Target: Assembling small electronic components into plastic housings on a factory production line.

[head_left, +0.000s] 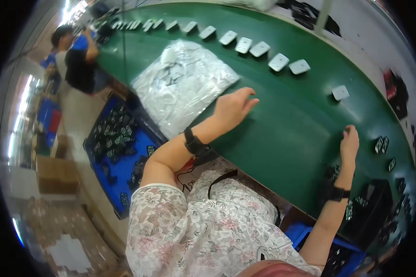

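Watching remotely, I see the left hand (235, 109) loosely parted and apparently empty beside the clear plastic bag (185, 85); I can't tell whether the right hand's (350, 142) curled fingers hold anything. A white case (340, 93) sits on the green table (282, 147) just ahead of the right hand, so a careless forward sweep could knock it, while a trailing left wrist might snag the bag.

The table (282, 143) is green and glossy. On its left part lies a clear bag (189, 87) with white contents. White cases (278, 62) form a line along the far side, the rightmost case (340, 93) set apart. Dark pieces (381, 144) and a black box (373, 210) sit toward the right.
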A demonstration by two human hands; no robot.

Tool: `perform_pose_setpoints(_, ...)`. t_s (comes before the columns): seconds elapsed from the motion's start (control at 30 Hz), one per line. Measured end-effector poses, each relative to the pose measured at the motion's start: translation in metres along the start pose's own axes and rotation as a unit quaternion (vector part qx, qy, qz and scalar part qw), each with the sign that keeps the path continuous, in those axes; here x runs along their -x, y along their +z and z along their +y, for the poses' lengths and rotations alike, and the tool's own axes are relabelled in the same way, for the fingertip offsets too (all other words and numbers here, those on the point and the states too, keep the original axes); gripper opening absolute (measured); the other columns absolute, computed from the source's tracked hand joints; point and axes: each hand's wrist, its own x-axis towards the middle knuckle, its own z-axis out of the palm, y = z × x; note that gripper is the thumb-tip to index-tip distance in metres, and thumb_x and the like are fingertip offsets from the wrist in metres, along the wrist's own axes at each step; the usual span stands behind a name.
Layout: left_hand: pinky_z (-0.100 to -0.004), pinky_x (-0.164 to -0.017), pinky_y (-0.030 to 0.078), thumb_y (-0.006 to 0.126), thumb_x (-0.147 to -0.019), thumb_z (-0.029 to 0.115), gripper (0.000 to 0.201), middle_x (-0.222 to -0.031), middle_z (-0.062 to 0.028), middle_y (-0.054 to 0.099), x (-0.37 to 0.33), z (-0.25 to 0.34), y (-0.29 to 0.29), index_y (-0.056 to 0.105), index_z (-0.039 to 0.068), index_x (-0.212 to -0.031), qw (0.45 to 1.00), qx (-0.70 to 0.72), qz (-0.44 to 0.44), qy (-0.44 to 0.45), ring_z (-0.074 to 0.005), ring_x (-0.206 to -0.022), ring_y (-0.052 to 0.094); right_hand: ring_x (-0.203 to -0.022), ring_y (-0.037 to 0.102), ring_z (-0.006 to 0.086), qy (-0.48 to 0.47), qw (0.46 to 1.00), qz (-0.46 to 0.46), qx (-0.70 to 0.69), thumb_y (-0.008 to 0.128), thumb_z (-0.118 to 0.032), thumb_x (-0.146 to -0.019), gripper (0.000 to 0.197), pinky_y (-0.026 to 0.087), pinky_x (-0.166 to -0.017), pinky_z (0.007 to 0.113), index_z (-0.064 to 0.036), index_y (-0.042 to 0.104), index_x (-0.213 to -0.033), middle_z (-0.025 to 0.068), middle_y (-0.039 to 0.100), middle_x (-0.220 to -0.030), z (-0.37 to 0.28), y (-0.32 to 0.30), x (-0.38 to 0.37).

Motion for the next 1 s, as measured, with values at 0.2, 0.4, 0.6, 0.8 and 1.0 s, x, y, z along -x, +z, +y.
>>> perform_pose_setpoints(0.2,-0.0449,-0.069,0.047,0.052,-0.084,0.005,0.013,-0.084,-0.018,0.063,0.002,-0.143,-0.074,0.061,0.005,-0.093,0.959,-0.108,0.244,-0.092,-0.0381,-0.082,0.06,-0.065,0.057,0.0129,0.14,0.946,-0.09,-0.279,0.057,-0.004,-0.088,0.006,0.047,-0.059,0.027,0.0001,0.059,-0.092,0.007,0.059,-0.079,-0.052,-0.017,0.009)
perform_pose_setpoints(0.4,-0.0422,-0.08,0.049,0.06,-0.076,0.005,0.018,-0.095,-0.0144,0.064,-0.017,-0.221,-0.105,0.063,0.006,-0.093,0.93,-0.324,-0.062,-0.163,-0.0339,-0.091,0.06,-0.069,0.06,0.0112,0.093,0.884,-0.079,-0.452,0.055,-0.003,-0.09,0.005,0.053,-0.064,0.024,0.002,0.055,-0.091,0.0071,0.061,-0.081,-0.09,-0.012,0.02)
perform_pose_setpoints(0.6,-0.0418,-0.077,0.05,0.07,-0.075,0.025,0.022,-0.086,-0.0133,0.065,-0.022,-0.24,-0.104,0.066,0.008,-0.088,0.931,-0.342,-0.051,-0.114,-0.0319,-0.093,0.06,-0.069,0.059,0.0116,0.071,0.866,-0.092,-0.487,0.055,-0.005,-0.091,0.006,0.05,-0.063,0.024,0.0007,0.054,-0.091,0.0079,0.062,-0.082,-0.112,-0.015,0.029)
perform_pose_setpoints(0.8,-0.0371,-0.066,0.049,0.062,-0.078,0.016,0.011,-0.084,-0.0084,0.063,-0.019,-0.211,-0.106,0.067,0.006,-0.076,0.886,-0.45,0.099,-0.052,-0.0274,-0.081,0.059,-0.07,0.059,0.0105,0.07,0.857,-0.077,-0.505,0.056,-0.005,-0.091,0.006,0.049,-0.065,0.022,0.0003,0.055,-0.091,0.0065,0.061,-0.081,-0.106,-0.011,0.034)
perform_pose_setpoints(1.0,-0.043,-0.067,0.046,0.058,-0.083,0.011,0.012,-0.082,-0.0147,0.054,-0.042,-0.121,-0.072,0.061,0.003,-0.091,0.952,-0.202,0.23,0.011,-0.032,-0.079,0.055,-0.066,0.054,0.0066,0.095,0.853,-0.067,-0.509,0.058,-0.01,-0.091,0.008,0.043,-0.058,0.019,-0.0025,0.057,-0.089,0.0022,0.059,-0.078,-0.115,-0.022,0.032)
